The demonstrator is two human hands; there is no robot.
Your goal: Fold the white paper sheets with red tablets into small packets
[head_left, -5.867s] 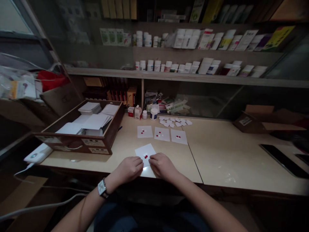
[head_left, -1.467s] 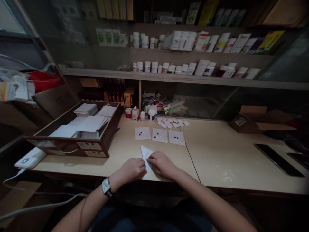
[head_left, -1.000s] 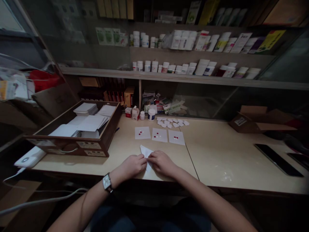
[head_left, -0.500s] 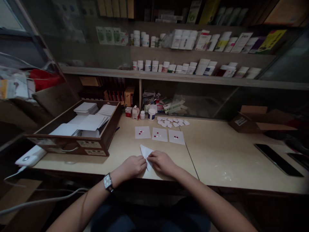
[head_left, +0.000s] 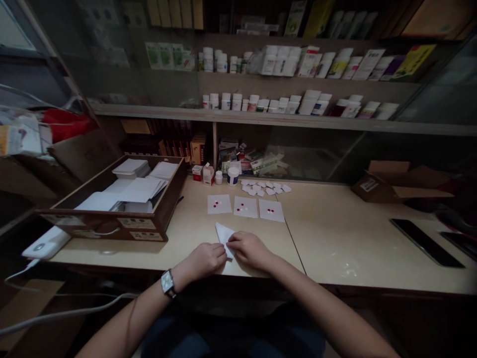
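Note:
A folded sheet of white paper [head_left: 224,232] lies near the front edge of the table, one pointed corner aimed away from me. My left hand [head_left: 208,257] is closed on its near left edge. From the other side, my right hand [head_left: 250,249] pinches the same paper, the two hands almost meeting. Whatever is inside the fold is hidden. Beyond them three flat paper squares, the left [head_left: 219,205], middle [head_left: 246,214] and right [head_left: 272,217], each carry a few red and white pills. Behind these lies a cluster of small folded paper packets [head_left: 270,191].
A wooden drawer [head_left: 164,221] with stacks of white paper stands at the left. A white jar [head_left: 233,176], a small bottle [head_left: 218,177] and small boxes [head_left: 207,175] line the back. At the right are a phone [head_left: 427,242] and a cardboard box [head_left: 387,186]. Medicine bottles fill shelves [head_left: 261,115] ahead.
The paper's near corner has been tucked in by my left fingers, so less of it sticks out toward me. The pills and packets have stayed in place; the view has shifted slightly.

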